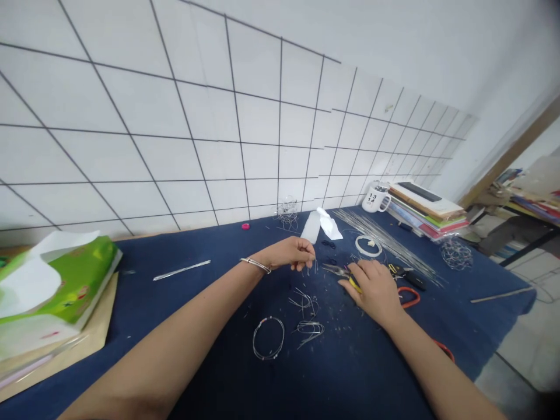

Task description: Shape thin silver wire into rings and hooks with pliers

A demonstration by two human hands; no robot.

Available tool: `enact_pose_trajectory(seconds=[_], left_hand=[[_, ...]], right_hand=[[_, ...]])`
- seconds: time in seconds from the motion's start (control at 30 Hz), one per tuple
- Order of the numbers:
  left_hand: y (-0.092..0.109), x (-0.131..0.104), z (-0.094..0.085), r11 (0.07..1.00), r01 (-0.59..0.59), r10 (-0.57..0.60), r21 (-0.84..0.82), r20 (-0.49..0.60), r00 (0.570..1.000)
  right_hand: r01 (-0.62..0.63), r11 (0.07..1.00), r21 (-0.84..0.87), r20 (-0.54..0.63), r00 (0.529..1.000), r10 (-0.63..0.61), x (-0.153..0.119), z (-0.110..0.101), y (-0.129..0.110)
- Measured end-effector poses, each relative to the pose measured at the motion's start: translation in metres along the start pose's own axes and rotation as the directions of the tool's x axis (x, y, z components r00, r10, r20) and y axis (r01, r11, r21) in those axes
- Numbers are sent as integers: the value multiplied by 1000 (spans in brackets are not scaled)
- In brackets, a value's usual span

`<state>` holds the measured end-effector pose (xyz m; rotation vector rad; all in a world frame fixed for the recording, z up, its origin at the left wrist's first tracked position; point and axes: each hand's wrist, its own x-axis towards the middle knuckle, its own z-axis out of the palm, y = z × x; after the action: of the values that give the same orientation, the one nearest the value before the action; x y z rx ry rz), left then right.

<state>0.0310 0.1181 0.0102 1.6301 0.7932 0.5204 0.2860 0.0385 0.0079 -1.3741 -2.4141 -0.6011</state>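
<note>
Blue-covered table (210,338) with two hands and wire.
Four o'clock: right hand (374,289) half-curled over yellow-handled pliers (336,270), grip unclear; just below centre, left hand (300,254) pinched shut on fine wire (307,269).

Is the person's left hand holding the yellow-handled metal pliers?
No, the right hand grips the yellow-handled metal pliers, while the left hand pinches thin silvery wire.
</note>
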Motion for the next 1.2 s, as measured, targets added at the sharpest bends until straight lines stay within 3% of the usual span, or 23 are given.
enact_pose_trajectory(seconds=[0.27,0.5,1.2], left_hand=[[-8,3,-1,998,-24,21,-54,-46,999],[-2,0,5,998,-29,26,-60,-50,998],[-5,2,6,991,75,-66,-107,91,994]], right_hand=[[64,990,-125,-51,996,-71,-3,-1,-6],[92,989,-116,-69,993,-100,-3,-1,-7],[150,983,-106,-104,981,-161,-9,0,-6]])
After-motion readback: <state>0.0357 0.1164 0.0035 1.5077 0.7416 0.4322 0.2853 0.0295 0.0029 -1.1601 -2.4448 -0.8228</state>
